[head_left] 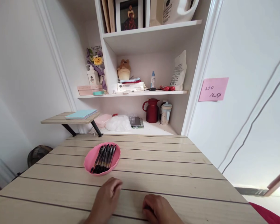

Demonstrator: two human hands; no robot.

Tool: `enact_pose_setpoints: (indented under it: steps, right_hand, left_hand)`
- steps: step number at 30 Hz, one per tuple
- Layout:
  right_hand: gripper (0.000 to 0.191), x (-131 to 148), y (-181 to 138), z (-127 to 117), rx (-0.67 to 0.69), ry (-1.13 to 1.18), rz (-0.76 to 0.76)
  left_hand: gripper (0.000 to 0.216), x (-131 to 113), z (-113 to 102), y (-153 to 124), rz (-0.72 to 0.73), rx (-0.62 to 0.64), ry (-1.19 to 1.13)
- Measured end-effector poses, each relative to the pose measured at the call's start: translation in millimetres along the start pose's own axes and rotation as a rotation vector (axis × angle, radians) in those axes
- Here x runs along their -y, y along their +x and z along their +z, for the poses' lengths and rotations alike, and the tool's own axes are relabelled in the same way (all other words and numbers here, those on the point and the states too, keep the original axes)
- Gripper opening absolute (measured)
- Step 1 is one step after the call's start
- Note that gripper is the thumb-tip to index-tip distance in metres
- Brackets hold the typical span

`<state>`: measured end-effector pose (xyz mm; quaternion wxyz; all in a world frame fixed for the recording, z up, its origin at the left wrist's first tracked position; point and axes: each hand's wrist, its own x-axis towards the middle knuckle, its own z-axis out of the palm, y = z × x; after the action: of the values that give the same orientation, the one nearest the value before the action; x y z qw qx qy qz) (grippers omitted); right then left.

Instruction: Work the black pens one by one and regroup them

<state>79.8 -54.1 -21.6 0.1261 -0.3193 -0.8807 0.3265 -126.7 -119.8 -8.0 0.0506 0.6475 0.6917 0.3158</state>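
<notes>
My left hand (106,197) rests on the slatted wooden table (177,174) with its fingers curled closed, and nothing shows in it. To its right, my right hand (159,207) lies in a loose fist, also with nothing visible in it; its inner side is in shadow. The two hands are apart. Just beyond my left hand sits a pink scalloped tray (88,160). Several black pens (105,157) lie side by side in it, pointing away from me. My left hand is near the tray but does not touch it.
A small raised shelf (58,119) with blue paper (81,114) stands at the table's back left. Behind the table, white shelving (151,34) holds a red jug (152,111), a tumbler (166,114) and a plastic bag (118,123). A pink note (213,89) hangs on the right wall.
</notes>
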Motion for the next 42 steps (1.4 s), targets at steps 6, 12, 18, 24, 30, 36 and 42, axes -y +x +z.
enact_pose_setpoints:
  steps: [6,12,18,24,30,36,42]
  right_hand:
    - [0.020,-3,-6,-14,-0.018,0.076,0.047]
    - [0.014,-13,-6,-45,-0.294,0.059,-0.007]
    - [0.035,-20,17,-93,-0.823,-0.102,-0.076]
    - [0.061,-26,46,-124,-1.096,-0.485,-0.065]
    - [0.065,-46,53,-141,-1.110,-0.615,0.016]
    - [0.064,-75,66,-142,-1.031,-0.610,0.160]
    - [0.064,-90,73,-136,-0.996,-0.575,0.222]
  left_hand:
    - [0.024,42,-29,9,-0.269,-0.157,0.072]
    - [0.026,10,-17,18,-0.013,-0.110,0.053]
    - [0.042,-38,-13,71,0.190,-0.376,0.262]
    - [0.063,-42,-18,116,0.053,-0.509,0.523]
    - [0.065,-26,-25,124,-0.146,-0.374,0.598]
    - [0.065,-18,-26,131,-0.202,-0.220,0.587]
    - [0.067,-10,-14,134,-0.206,-0.157,0.573]
